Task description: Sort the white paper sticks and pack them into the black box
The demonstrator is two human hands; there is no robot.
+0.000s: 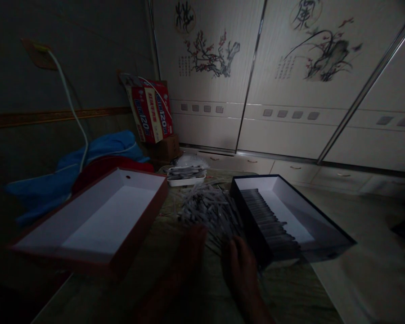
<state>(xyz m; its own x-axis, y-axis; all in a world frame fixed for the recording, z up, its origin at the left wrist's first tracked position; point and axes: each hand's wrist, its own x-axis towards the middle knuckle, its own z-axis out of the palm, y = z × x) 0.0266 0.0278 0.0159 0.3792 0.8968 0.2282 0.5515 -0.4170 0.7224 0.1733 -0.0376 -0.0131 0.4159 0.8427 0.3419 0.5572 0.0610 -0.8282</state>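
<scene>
Grey slim sticks (211, 207) heap just beyond both hands; I'd guess light, stiff, slippery, best pinched mid-length. Right hand (239, 258) looks part-curled, left hand (194, 238) blurred; can't tell how far either is open or what it holds

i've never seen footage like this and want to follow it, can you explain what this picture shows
There is one picture, from a camera worn on a person's head, looking forward and down. No machine is at work: the two bare hands are the person's own.

The table bears a loose heap of thin greyish sticks. Left of it stands an open red-sided box with a white inside; right of it, an open dark-sided box holding a row of similar pieces. Behind is a small white tray, also filled.

The left hand and right hand are at the heap's near edge. It is too dark to tell whether either grips anything.
</scene>
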